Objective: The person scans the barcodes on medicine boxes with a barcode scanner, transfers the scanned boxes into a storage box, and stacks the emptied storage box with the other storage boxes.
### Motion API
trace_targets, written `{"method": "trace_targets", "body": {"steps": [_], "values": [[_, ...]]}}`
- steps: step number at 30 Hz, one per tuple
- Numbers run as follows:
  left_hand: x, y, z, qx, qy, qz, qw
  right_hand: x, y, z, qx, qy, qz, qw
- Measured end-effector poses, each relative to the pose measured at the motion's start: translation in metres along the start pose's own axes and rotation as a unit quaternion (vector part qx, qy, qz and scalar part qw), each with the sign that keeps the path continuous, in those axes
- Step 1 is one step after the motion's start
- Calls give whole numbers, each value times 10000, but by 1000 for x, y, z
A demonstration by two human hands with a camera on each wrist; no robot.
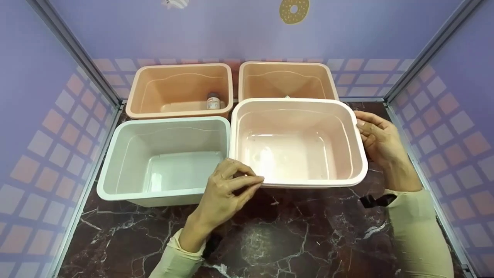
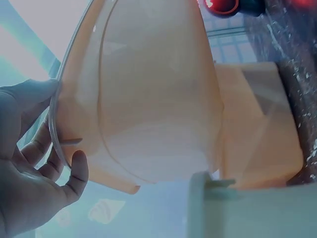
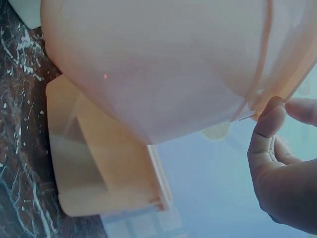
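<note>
A pale pink plastic bin is held up off the tabletop, its inside showing in the head view. My left hand pinches its front rim near the left corner, thumb and fingers on either side of the edge. At the right side, my right hand grips the rim between thumb and fingers. Both wrist views show the bin's outer wall from below, with space between its base and the table. Beside it on the left stands a pale green bin, near my left hand.
Two orange bins stand along the back wall. The left one holds a small white bottle with a dark cap; the right one is partly hidden. Beneath is a dark marbled tabletop. A blurred red round thing shows in the left wrist view.
</note>
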State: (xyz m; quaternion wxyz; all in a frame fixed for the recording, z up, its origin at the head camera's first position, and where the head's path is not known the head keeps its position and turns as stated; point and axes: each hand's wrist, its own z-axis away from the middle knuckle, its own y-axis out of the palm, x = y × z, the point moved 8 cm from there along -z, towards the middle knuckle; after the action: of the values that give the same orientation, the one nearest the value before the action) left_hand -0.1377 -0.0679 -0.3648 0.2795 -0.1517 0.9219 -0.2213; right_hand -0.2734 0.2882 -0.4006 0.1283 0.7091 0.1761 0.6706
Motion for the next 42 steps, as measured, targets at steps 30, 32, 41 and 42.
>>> {"method": "trace_targets", "body": {"steps": [30,32,41,42], "values": [[19,-96,2,-583,167,293,9977,-7,91,-15,404,-31,-25,9992],[21,-103,4,-665,123,345,9971,-10,98,-15,413,-28,-22,9991],[27,-134,12,-988,65,538,9936,-23,130,-20,522,94,-106,9985],[28,-137,14,-1018,70,562,9932,-25,134,-21,542,114,-88,9984]]}}
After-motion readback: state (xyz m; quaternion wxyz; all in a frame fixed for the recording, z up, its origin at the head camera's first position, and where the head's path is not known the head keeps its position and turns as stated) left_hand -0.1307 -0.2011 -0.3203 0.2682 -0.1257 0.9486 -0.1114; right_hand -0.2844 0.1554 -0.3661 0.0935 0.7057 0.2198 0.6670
